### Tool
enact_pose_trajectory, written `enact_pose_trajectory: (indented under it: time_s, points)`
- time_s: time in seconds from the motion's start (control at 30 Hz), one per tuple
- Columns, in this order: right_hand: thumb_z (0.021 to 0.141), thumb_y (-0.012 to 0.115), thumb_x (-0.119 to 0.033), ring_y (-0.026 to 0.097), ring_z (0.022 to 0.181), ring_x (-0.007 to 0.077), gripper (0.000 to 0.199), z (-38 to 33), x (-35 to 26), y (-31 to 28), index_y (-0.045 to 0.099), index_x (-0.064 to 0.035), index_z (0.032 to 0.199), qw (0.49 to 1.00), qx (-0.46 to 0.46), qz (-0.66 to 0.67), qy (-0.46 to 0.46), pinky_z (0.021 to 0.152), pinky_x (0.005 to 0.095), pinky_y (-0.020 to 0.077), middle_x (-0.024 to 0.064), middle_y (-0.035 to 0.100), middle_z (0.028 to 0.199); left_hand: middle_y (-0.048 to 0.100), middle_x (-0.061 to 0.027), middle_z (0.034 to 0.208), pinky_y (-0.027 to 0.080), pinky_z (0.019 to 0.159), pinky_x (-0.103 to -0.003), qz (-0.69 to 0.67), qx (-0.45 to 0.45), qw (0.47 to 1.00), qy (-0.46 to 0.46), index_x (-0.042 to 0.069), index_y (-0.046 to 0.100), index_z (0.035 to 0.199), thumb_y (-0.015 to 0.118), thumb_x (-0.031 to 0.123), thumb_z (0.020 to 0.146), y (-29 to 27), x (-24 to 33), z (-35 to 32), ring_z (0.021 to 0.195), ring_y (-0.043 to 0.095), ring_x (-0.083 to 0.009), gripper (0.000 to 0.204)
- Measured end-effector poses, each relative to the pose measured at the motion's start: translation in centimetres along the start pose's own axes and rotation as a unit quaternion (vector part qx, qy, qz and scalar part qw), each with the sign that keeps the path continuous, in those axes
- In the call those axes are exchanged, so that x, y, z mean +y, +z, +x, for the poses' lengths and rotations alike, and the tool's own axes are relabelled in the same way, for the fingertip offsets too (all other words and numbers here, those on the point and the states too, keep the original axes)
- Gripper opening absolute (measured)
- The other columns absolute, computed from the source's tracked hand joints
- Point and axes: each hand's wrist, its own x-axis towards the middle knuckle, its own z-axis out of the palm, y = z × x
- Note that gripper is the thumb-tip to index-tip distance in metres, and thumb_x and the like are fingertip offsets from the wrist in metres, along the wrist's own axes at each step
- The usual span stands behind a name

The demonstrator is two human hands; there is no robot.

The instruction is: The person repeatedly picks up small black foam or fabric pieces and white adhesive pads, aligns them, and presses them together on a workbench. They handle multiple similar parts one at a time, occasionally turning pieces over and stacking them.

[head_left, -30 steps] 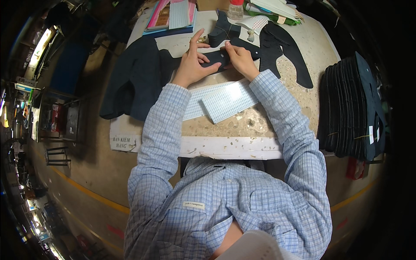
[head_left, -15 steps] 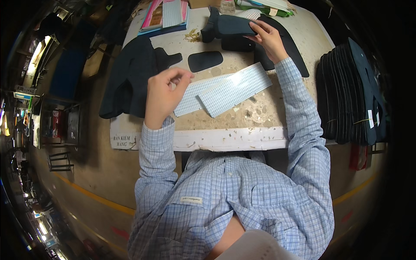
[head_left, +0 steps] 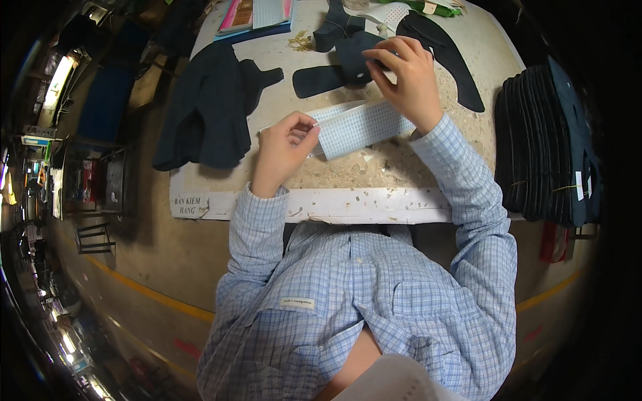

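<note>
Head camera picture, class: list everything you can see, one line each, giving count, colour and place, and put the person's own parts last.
Worn work table: one, beige, centre.
Gridded paper sheets: a small pile, white and pale blue, at mid table between the hands.
Small dark oval fabric piece: one, black, beyond the sheets.
Long curved dark fabric piece: one, black, far right of table.
Large dark fabric pieces: a few overlapping, navy-black, table's left edge.
Stack of dark cut pieces: many, black, right of the table.
Pink and blue flat items: a few, far left edge.
Left hand: fingers pinched at the sheets' left end.
Right hand: on dark fabric.
</note>
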Motion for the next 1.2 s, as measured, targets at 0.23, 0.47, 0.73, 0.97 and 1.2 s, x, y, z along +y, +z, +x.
enact_pose_trajectory:
  time_s: [0.23,0.47,0.73,0.97,1.2]
  points:
    - [0.085,0.069,-0.039,0.067,0.078,0.0272,0.034,0.3,2.0,0.6,0.073,-0.005,0.088,0.952,-0.208,-0.054,0.218,0.067,0.0387,0.0524,0.0111,0.068,0.077,0.064,-0.0015,0.079,0.046,0.062,-0.018,-0.17,0.051,0.984,0.0,-0.003,0.061,0.091,0.064,0.003,0.089,-0.1,0.6,-2.8,0.069,0.057,-0.0038,0.007]
    - [0.075,0.077,-0.038,0.07,0.074,0.0225,0.031,-1.5,2.2,4.0,0.074,-0.0101,0.088,0.876,-0.3,0.127,0.356,0.071,0.0324,0.0544,0.0079,0.072,0.081,0.062,-0.0008,0.083,0.043,0.06,-0.017,-0.199,0.028,0.979,-0.035,-0.003,0.06,0.093,0.061,0.003,0.092,0.0,-0.4,-4.7,0.069,0.054,-0.0021,0.007]
    - [0.086,0.07,-0.028,0.068,0.069,0.0194,0.022,1.4,6.3,3.2,0.072,-0.0073,0.093,0.95,-0.063,0.21,0.224,0.067,0.0312,0.0531,0.0096,0.071,0.078,0.062,-0.0013,0.084,0.046,0.059,-0.018,-0.204,0.033,0.977,-0.046,-0.003,0.059,0.095,0.06,0.005,0.093,0.2,-0.9,-4.4,0.069,0.055,-0.0028,0.008]
    - [0.085,0.069,-0.022,0.068,0.084,0.0254,0.02,2.9,6.9,3.1,0.072,-0.0093,0.1,0.961,-0.113,-0.036,0.25,0.076,0.0342,0.0537,0.0126,0.069,0.096,0.063,-0.002,0.083,0.047,0.058,-0.018,-0.212,0.039,0.976,-0.029,-0.003,0.058,0.096,0.059,0.004,0.093,0.4,-0.3,-4.0,0.07,0.057,-0.0033,0.008]
    - [0.075,0.073,-0.013,0.061,0.09,0.0244,0.013,0.4,-6.0,0.4,0.071,-0.0076,0.088,0.943,-0.087,0.32,-0.015,0.077,0.0353,0.0498,0.0071,0.067,0.086,0.066,-0.0048,0.082,0.048,0.06,-0.02,-0.249,0.053,0.965,-0.058,-0.003,0.06,0.098,0.057,0.007,0.094,0.0,0.3,-2.9,0.069,0.061,-0.0066,0.011]
